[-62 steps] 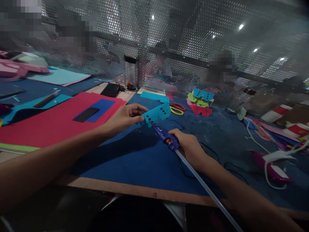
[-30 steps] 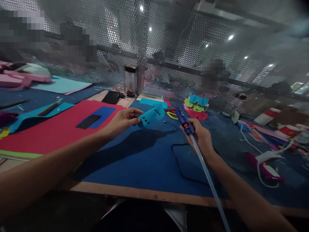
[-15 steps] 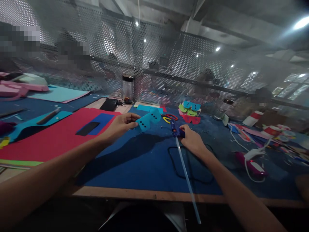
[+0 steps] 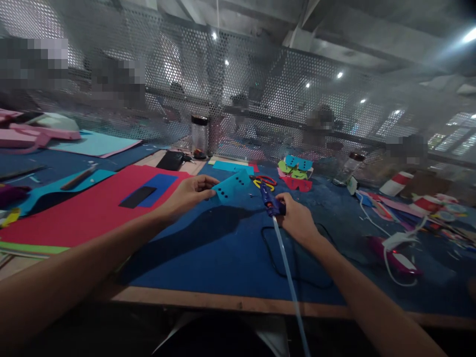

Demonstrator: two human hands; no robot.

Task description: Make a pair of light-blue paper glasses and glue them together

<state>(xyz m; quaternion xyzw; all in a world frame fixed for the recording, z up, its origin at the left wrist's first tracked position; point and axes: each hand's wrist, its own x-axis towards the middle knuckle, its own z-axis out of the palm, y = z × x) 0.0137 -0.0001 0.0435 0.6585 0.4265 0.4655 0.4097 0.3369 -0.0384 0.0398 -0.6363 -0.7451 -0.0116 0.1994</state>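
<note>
My left hand (image 4: 190,195) pinches the left end of a light-blue foam or paper cut-out (image 4: 233,188) with small black squares on it, holding it above the blue mat. Wrapped round the handle of a dark purple-blue glue gun (image 4: 267,198) is my right hand (image 4: 297,218). A long clear glue stick (image 4: 286,265) sticks out of the gun's back end, over the table edge. The gun's nozzle points away from me, to the right of the cut-out. Just beyond it lie scissors with red and yellow handles (image 4: 265,181). Several blue, green and red cut-outs (image 4: 297,171) lie behind.
Red sheets (image 4: 92,213) with blue and black pieces lie at left. A lidded jar (image 4: 199,138) stands against the perforated metal screen (image 4: 256,74). A black cord (image 4: 266,253) loops on the mat. A magenta device (image 4: 396,258) with a white cable sits at right, near scattered scraps.
The glue gun's nozzle has shifted slightly left, toward the cut-out. The cut-out has turned a little in my left hand. The whole view has shifted slightly.
</note>
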